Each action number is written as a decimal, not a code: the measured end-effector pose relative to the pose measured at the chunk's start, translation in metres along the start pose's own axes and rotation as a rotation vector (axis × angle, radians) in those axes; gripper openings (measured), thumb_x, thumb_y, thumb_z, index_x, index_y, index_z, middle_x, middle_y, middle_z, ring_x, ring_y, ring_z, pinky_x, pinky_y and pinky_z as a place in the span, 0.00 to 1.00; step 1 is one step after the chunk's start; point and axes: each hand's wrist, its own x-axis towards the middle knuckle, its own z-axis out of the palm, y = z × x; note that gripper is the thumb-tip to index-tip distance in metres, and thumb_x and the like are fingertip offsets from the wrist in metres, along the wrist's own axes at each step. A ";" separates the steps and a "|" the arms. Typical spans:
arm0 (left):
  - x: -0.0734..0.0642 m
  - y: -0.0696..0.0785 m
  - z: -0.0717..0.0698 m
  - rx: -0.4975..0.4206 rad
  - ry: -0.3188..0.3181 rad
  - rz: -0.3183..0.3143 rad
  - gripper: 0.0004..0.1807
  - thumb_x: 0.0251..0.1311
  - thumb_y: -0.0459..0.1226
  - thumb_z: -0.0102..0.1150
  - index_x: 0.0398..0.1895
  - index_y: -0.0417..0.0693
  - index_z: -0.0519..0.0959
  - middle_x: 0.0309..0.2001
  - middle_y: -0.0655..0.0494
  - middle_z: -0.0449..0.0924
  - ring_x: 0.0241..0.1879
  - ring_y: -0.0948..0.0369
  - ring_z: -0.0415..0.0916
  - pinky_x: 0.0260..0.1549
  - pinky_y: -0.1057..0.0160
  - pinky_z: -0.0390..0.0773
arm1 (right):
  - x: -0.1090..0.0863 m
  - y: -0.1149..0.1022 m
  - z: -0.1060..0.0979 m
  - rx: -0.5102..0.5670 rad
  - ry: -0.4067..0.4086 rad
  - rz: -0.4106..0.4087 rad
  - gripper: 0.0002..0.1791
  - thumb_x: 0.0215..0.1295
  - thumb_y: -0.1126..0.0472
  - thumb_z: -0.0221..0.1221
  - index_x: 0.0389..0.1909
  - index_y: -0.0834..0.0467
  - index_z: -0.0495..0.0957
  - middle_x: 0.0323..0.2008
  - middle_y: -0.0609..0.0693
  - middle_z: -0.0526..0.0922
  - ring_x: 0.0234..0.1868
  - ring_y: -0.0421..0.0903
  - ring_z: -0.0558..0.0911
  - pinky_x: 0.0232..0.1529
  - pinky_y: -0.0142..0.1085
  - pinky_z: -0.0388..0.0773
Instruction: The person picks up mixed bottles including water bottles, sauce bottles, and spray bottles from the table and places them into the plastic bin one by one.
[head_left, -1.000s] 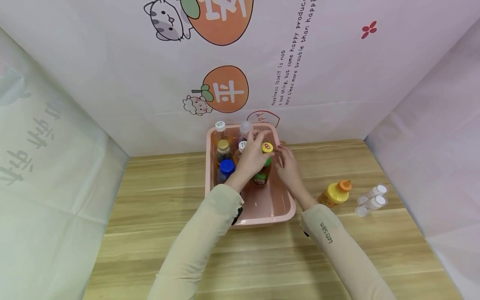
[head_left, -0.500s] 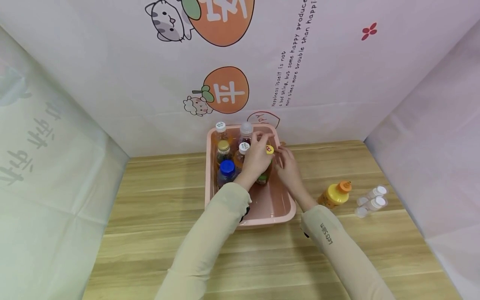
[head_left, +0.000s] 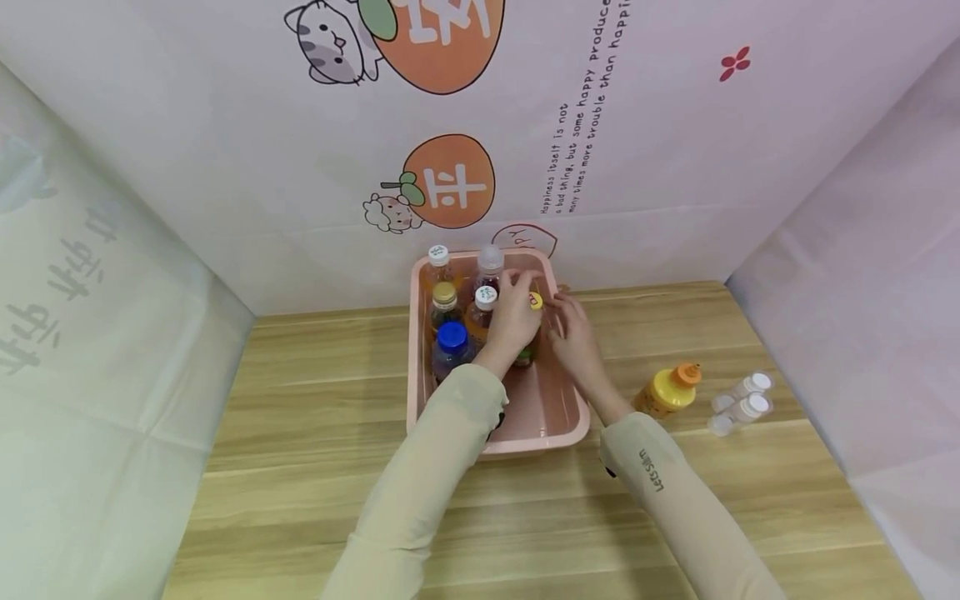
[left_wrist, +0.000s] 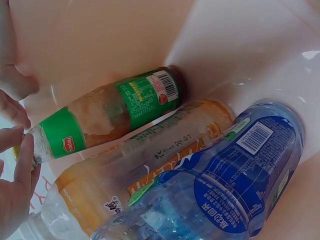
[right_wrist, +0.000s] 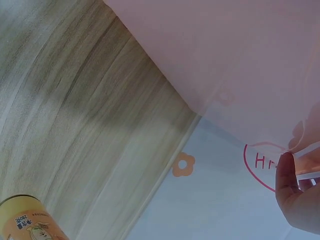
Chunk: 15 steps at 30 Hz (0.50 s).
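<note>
My left hand [head_left: 515, 312] pinches the top of a glass bottle [left_wrist: 102, 120] with green labels and a yellow cap [head_left: 536, 301]. This bottle stands by the right wall inside a pink plastic bin [head_left: 558, 433]. My right hand [head_left: 573, 337] holds the bin's right rim, thumb outside and fingers inside, as the right wrist view shows. Close by the left hand are an orange-labelled drink bottle [left_wrist: 145, 160] with a white cap and a blue drink bottle [left_wrist: 240, 170]. The left hand covers much of the glass bottle in the head view.
Along the bin's left side stand a gold-capped bottle [head_left: 445, 296] and a white-capped one [head_left: 438, 260]; a clear-capped bottle [head_left: 490, 262] is at the back. Right of the bin are a yellow squeeze bottle [head_left: 667, 392] and small clear bottles [head_left: 742, 406] on the wooden table [head_left: 315, 433].
My left hand and forearm have shifted slightly right, now covering more of the glass bottle. The right hand stays on the bin's rim.
</note>
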 end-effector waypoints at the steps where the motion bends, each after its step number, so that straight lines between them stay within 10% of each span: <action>1: 0.000 -0.001 0.000 0.003 -0.003 -0.003 0.26 0.59 0.29 0.59 0.61 0.49 0.70 0.66 0.44 0.59 0.58 0.48 0.73 0.56 0.52 0.77 | 0.000 0.000 0.000 0.002 -0.001 0.000 0.27 0.56 0.76 0.51 0.61 0.69 0.68 0.68 0.63 0.62 0.71 0.60 0.60 0.73 0.52 0.55; 15: 0.003 -0.005 0.000 0.014 -0.032 -0.028 0.28 0.57 0.25 0.59 0.61 0.47 0.69 0.65 0.43 0.57 0.55 0.48 0.74 0.57 0.56 0.77 | -0.002 -0.001 0.001 0.001 0.005 0.018 0.30 0.57 0.75 0.51 0.64 0.66 0.65 0.69 0.63 0.61 0.71 0.59 0.60 0.72 0.52 0.58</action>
